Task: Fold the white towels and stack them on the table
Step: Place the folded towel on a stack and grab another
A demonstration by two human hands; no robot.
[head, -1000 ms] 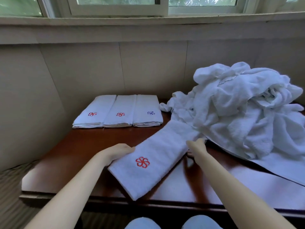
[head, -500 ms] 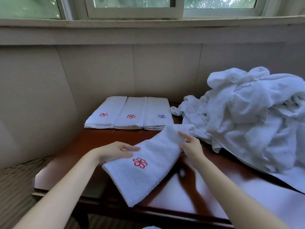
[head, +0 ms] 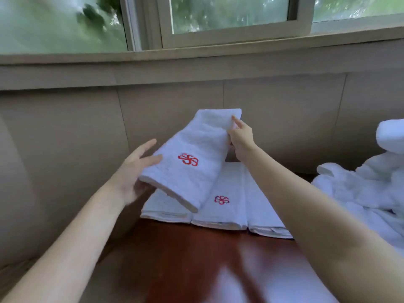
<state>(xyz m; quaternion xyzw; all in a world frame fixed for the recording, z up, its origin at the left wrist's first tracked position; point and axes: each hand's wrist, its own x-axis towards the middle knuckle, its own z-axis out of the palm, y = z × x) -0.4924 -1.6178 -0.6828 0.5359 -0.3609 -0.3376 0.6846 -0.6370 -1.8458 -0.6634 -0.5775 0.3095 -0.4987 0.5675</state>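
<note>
Wood of the table (head: 218,270) lies nearest me. Past it, three folded towels (head: 225,206) lie side by side, touching. I hold one more towel (head: 196,145) in the air, tilted over the leftmost of them, red emblem up. My left hand (head: 133,171) grips its near end, thumb on top, palm beneath. My right hand (head: 240,136) pinches its far end. One loose heap (head: 371,189) sits to the right. Beyond are the wall (head: 284,117) and window (head: 229,14).
</note>
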